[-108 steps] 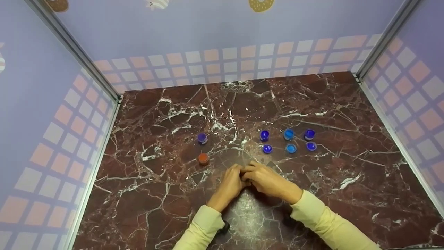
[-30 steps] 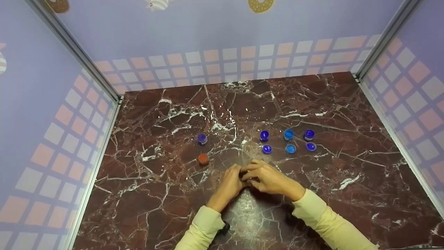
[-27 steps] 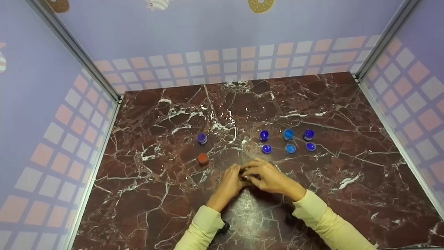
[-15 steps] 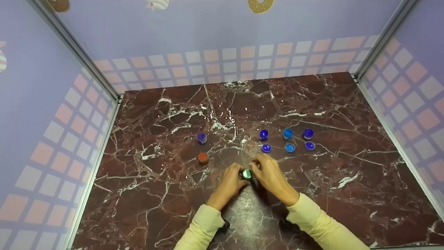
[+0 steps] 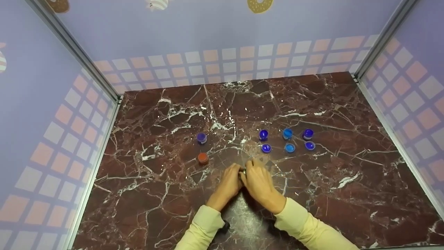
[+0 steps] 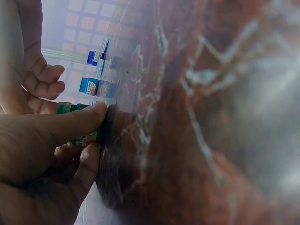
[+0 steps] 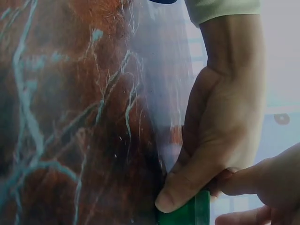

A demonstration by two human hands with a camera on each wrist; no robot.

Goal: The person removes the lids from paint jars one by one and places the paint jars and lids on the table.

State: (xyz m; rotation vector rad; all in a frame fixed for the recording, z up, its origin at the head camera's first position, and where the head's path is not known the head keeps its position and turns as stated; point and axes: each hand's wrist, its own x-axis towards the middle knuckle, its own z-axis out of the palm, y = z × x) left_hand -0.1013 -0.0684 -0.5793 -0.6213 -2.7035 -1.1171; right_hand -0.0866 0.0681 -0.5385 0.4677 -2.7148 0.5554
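Note:
My left hand (image 5: 229, 180) holds a small green paint pot (image 6: 89, 138) low over the table, pinched between thumb and fingers. In the left wrist view the pot lies sideways, its ridged green lid (image 6: 64, 108) facing my right hand (image 5: 260, 184). The right index finger and thumb are at the lid, while its other fingers curl clear of the pot. From the head view the two hands nearly cover the pot, with only a sliver of it (image 5: 244, 171) showing between them. In the right wrist view, the left thumb presses along the green pot (image 7: 180, 214).
Beyond my right hand stand a dark blue pot (image 5: 263, 134), a light blue pot (image 5: 287, 133) and another dark blue pot (image 5: 308, 134), each with a lid before it. A purple pot (image 5: 202, 138) and an orange pot (image 5: 203, 158) stand left. Patterned walls enclose the marble table (image 5: 156, 208).
Half a second ago my right hand was beside the pot, leaving its shiny top in sight; now its fingers are back over it. My left hand has kept its hold and place.

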